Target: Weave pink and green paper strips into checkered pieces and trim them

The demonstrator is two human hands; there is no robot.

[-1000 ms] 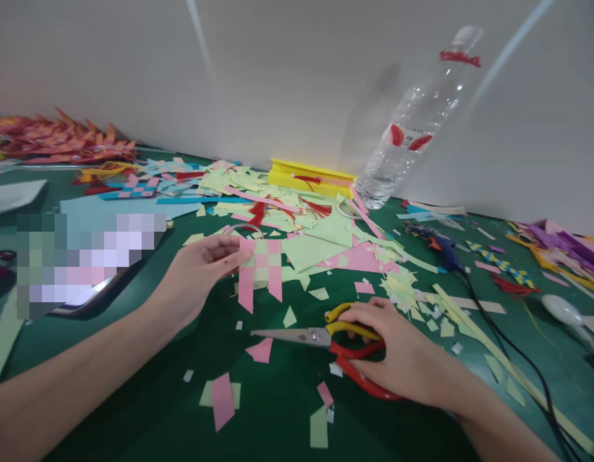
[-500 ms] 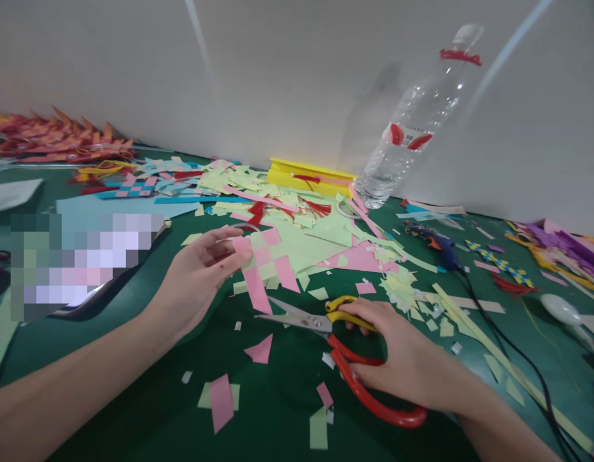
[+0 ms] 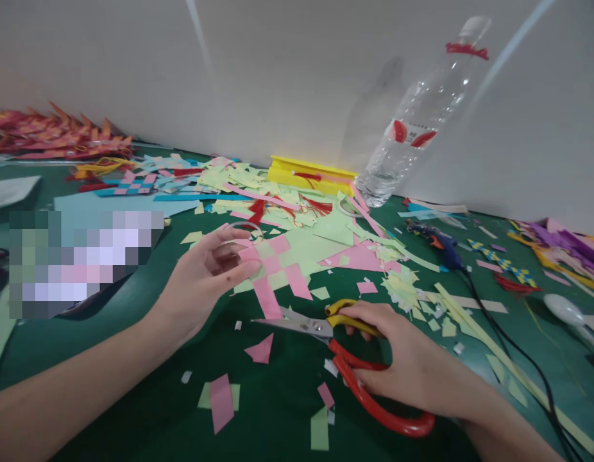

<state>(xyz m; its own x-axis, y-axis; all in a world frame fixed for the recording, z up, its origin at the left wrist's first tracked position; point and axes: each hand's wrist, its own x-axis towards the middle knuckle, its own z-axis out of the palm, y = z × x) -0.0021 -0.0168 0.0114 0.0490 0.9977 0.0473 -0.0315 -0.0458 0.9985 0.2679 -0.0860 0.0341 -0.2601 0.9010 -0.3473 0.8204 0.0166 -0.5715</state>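
**Cutting the weave's pink tail clean**

The left hand [image 3: 201, 276] pinches the weave [image 3: 274, 262], a small pink-and-green checked mat, by its left corner between thumb and fingertips. The mat is lifted and tilted over the table [image 3: 133, 398]. Two pink tails hang toward the person, and the nearer tail [image 3: 267, 298] hangs just past the blades [image 3: 290, 319].

That corner pinch looks light for cutting. A hold closer to the tail's root would probably stop the strips sliding apart as the blades bite. It would likely help to turn the mat so the tail crosses the blades squarely, since a slanted strip gives a slanted end.

The scissors [image 3: 345, 359] lie low over the table with the blades partly open and pointing left. The right hand [image 3: 407, 366] grips them with fingers through the yellow and red loops, and the handles are spread wide. The strip should go deep into the blades rather than at their tips, and one full close ought to cut cleaner than several nibbles.

Loose scraps [image 3: 220, 398] lie under the cut line and could catch in the blades.
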